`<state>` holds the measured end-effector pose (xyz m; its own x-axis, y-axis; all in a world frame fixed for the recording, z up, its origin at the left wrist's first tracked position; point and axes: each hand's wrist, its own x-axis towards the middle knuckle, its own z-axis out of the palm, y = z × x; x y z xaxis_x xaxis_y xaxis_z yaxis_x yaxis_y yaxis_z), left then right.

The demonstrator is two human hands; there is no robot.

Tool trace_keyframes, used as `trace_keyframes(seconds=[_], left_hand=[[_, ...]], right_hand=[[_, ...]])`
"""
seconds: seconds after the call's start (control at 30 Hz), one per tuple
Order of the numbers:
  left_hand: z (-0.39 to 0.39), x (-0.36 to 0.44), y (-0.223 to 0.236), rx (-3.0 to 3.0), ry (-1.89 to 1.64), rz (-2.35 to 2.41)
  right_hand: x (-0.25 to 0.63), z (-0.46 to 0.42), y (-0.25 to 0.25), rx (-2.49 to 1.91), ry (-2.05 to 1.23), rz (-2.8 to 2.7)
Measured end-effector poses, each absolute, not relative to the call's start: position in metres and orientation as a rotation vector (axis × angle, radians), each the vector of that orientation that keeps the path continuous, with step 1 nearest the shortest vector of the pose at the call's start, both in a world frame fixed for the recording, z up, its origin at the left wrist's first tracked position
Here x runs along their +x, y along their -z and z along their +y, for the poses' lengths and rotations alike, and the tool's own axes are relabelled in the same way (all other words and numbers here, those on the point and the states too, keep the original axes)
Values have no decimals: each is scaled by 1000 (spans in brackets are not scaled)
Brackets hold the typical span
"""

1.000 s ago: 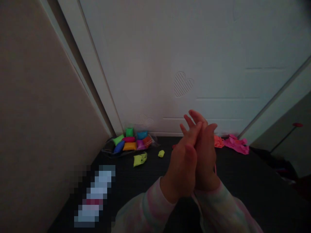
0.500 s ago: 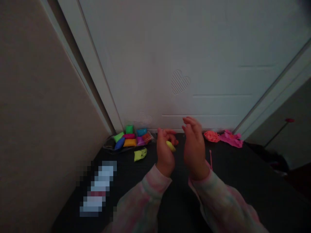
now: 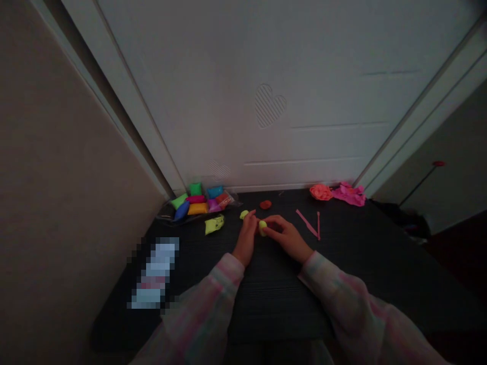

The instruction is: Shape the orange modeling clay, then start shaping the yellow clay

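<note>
My right hand (image 3: pixel 288 237) is closed in a pinch, thumb and fingers round a small lump of yellow modelling clay (image 3: pixel 263 228) just above the dark tabletop. Close on the lump's left side is my left hand (image 3: pixel 246 237), held on edge with its fingers stretched forward; the fingertips nearest the clay are partly hidden. Behind the left fingers lies another small yellow clay piece (image 3: pixel 244 215). A flat orange-red clay piece (image 3: pixel 265 205) rests just beyond both hands.
Coloured clay packets (image 3: pixel 198 208) lie at the back left, with a yellow packet (image 3: pixel 214 224) before them. A blurred pale rectangle (image 3: pixel 155 274) is at left. Two pink sticks or strips (image 3: pixel 318 225) lie right, below a coral flower-like piece (image 3: pixel 320 191) and pink piece (image 3: pixel 349 194). A white panel (image 3: pixel 228 101) stands behind.
My hands have come down from their raised position toward the tabletop. The yellow clay, earlier against my left palm, is now pinched in my right fingers. The view has shifted.
</note>
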<state>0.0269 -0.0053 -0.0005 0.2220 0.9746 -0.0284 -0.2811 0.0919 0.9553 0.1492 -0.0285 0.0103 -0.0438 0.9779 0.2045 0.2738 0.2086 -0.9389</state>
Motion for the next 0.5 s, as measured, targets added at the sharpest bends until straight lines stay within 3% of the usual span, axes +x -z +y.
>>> trace_keyframes(seconds=[0.17, 0.5], left_hand=[[-3, 8, 2, 1394, -889, 852], [-4, 4, 0, 1894, -837, 1089]], right_hand=[[155, -26, -5, -1197, -1105, -1361], [153, -34, -5, -1269, -600, -1852]])
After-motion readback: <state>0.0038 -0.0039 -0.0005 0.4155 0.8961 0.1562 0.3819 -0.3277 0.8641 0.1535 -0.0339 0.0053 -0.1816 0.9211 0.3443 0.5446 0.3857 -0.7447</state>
